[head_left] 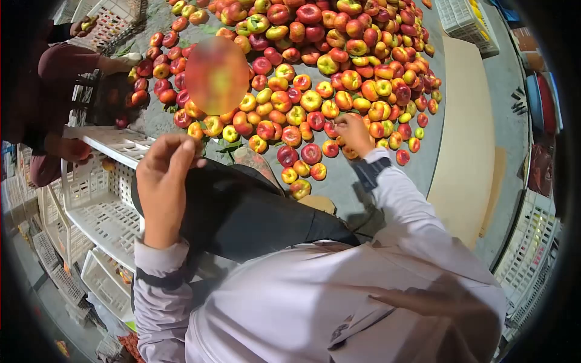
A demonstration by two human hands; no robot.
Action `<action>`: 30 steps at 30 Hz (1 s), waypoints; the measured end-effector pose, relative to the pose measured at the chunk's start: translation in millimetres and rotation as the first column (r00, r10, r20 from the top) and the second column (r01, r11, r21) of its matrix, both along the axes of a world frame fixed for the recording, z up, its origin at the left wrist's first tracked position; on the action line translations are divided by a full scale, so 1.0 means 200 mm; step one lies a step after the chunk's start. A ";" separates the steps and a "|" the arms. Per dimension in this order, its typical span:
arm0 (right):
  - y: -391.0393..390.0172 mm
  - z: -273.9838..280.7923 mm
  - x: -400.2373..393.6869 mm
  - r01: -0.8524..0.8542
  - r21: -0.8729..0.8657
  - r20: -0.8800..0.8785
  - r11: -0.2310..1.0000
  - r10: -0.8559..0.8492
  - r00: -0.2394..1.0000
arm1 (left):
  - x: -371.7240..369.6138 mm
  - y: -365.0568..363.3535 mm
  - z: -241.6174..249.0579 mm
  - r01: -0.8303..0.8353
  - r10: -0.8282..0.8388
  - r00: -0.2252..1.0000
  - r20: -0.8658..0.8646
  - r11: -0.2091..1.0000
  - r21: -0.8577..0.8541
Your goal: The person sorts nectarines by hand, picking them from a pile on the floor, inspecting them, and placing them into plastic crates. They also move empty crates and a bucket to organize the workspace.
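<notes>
A large heap of red and yellow flat nectarines (369, 36) spreads over the floor in front of me. My right hand (356, 133) reaches to the near part of the heap, its fingers bent down among the fruit; whatever lies under the fingertips is hidden. Raised at the left, my left hand (162, 184) has its thumb and fingers curled together, with no fruit showing in them. Just left of it is a white slatted plastic crate (100, 209), its upper rim close to my wrist. Several loose nectarines (299, 172) lie near my shoe (257, 163).
At the left edge, a co-worker's hand (66, 148) holds a red fruit beside the crate. More white crates (109, 281) stand at the lower left and one crate (466, 24) at the upper right. A long cardboard sheet (463, 139) lies right of the heap. A blurred oval covers some fruit.
</notes>
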State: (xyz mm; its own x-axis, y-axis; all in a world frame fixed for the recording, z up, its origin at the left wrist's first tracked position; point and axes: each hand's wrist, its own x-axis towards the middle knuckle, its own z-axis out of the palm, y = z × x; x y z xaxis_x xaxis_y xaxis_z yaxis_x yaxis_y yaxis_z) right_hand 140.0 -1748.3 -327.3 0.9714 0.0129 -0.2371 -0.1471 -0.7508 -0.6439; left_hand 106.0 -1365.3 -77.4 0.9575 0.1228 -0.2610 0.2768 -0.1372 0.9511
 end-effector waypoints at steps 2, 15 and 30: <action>0.13 -0.09 0.06 -0.117 -0.109 0.151 0.987 0.133 0.980 | 0.03 -0.06 0.02 -0.065 0.055 0.996 -0.065 0.983 -0.172; 0.33 -0.18 0.11 -0.099 -0.590 0.305 0.801 0.335 0.892 | 0.07 -0.04 -0.22 0.027 -0.086 0.969 -0.230 0.968 -0.248; 0.52 0.08 0.16 0.136 0.277 0.020 0.951 -0.147 0.989 | 0.06 -0.04 -0.21 -0.125 0.006 0.956 -0.295 0.913 -0.388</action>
